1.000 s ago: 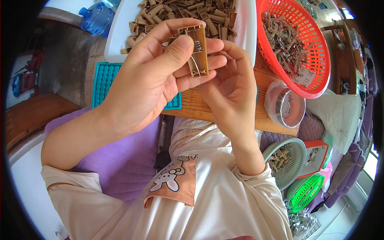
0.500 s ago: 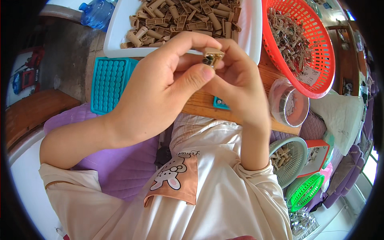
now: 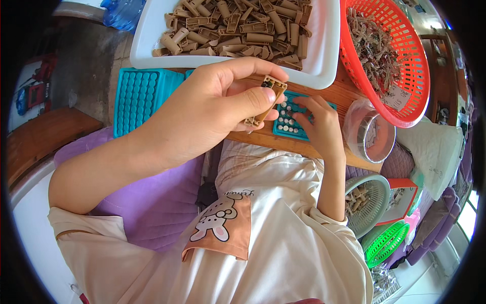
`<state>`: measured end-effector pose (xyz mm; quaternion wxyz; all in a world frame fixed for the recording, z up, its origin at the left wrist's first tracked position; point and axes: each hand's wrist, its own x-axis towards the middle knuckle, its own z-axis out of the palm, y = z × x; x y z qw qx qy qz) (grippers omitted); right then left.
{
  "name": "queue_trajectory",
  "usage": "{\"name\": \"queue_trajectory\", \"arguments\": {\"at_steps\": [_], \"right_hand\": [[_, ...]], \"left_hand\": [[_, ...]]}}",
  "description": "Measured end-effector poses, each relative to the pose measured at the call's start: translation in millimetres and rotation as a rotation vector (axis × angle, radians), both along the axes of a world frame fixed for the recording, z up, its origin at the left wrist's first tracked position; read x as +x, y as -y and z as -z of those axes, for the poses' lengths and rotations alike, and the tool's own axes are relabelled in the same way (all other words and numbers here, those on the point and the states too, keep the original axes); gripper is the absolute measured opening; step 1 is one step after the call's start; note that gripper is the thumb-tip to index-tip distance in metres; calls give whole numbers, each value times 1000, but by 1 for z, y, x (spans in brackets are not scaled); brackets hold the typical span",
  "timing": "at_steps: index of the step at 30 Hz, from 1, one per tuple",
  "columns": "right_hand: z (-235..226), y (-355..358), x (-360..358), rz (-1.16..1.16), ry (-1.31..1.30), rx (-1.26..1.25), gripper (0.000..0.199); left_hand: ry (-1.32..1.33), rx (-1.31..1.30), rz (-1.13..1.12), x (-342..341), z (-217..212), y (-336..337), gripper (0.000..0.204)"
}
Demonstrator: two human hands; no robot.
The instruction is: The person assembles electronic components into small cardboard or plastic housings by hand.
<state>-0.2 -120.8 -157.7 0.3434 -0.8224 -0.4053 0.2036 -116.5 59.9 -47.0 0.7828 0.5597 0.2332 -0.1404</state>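
Observation:
A tan plastic casing [image 3: 275, 87], hollow with small parts inside, is gripped between the thumb and fingers of my left hand [image 3: 223, 99]. It stands tilted, its open side showing. My right hand [image 3: 324, 121] is over a small teal tray [image 3: 304, 136] holding several small round white-topped parts [image 3: 286, 121]. Its thumb and forefinger are apart above the tray, with nothing visible between them. Beyond both hands, a white plastic tub [image 3: 202, 62] is heaped with loose tan casings [image 3: 258, 38] like the held one.
Left of my hands stands a teal tray of round cells [image 3: 136, 96]. On the right are a red basket [image 3: 424, 81] of small metal-looking parts, a wrapped round container [image 3: 379, 152], a grey basket [image 3: 377, 213] and a green basket [image 3: 390, 243]. The wooden table edge [image 3: 263, 138] runs before me.
My right hand has left the casing and moved right and down to the small teal tray. My left hand keeps the casing, now turned lengthwise. The tray's white-topped parts have come into view.

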Motion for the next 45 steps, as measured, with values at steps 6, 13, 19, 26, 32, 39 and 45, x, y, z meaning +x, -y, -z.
{"name": "queue_trajectory", "arguments": {"at_steps": [6, 13, 19, 26, 32, 39, 45], "right_hand": [[26, 14, -4, -109, 264, -81, 13], [-12, -3, -25, 233, 57, 354, 17], [-46, -33, -50, 226, 163, 792, 23], [-37, -34, -46, 63, 159, 733, 24], [-37, -33, -51, 148, 128, 725, 22], [-37, -36, -57, 291, 159, 841, 23], [-44, -30, -41, 107, 149, 771, 23]], "left_hand": [[-55, -49, -15, 1, -3, 2, 32], [-42, -69, 15, -1, 1, 4, 35], [30, 7, 63, -3, 4, 7, 35], [-64, -46, 92, -1, 8, 9, 33], [-20, -113, 82, -1, 10, 10, 33], [141, 85, 86, -5, 11, 14, 35], [38, 17, 29, -4, 4, 11, 31]]}}
